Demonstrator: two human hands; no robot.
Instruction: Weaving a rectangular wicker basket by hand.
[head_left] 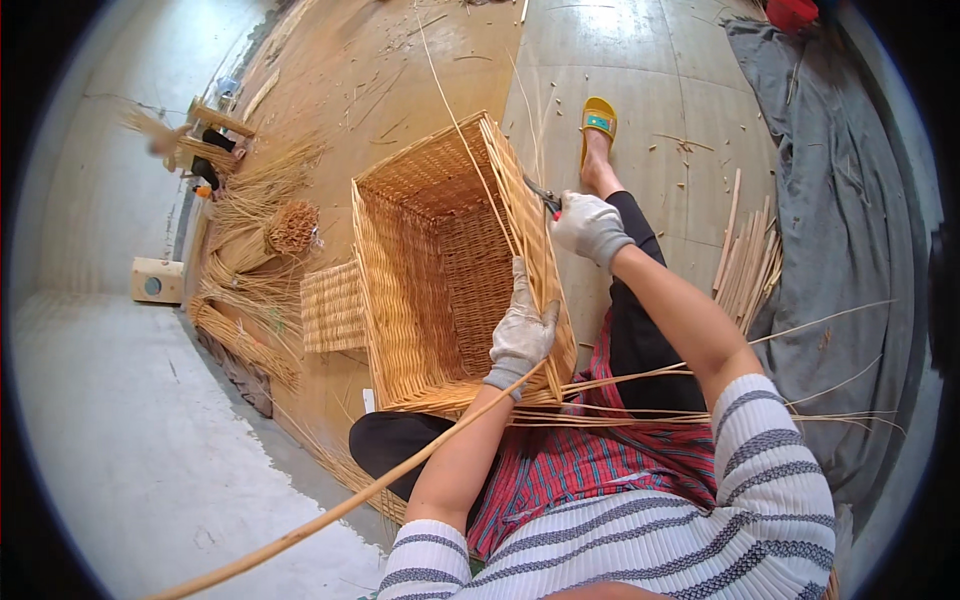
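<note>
A rectangular wicker basket (400,320) lies tilted in front of me, its hollow facing up toward me. My left hand (523,338), in a pale glove, grips its right rim, with the index finger stretched along the wall. A gloved fist, my right hand (588,226), is closed around a red-handled hand cutter (545,196). The cutter's dark jaws are against the outer right side of the basket, farther along than my left hand. Long thin willow strands (466,145) stick up past the rim. One thick rod (345,505) slants from the near right corner over my left forearm.
Left of the basket stand a woven panel (332,308) and a bundle of cut sticks (293,227) among loose strands. Rods (748,255) lie on a grey cloth (830,200) at right. A yellow slipper (598,122) is on my outstretched foot. Strands (620,418) cross my lap.
</note>
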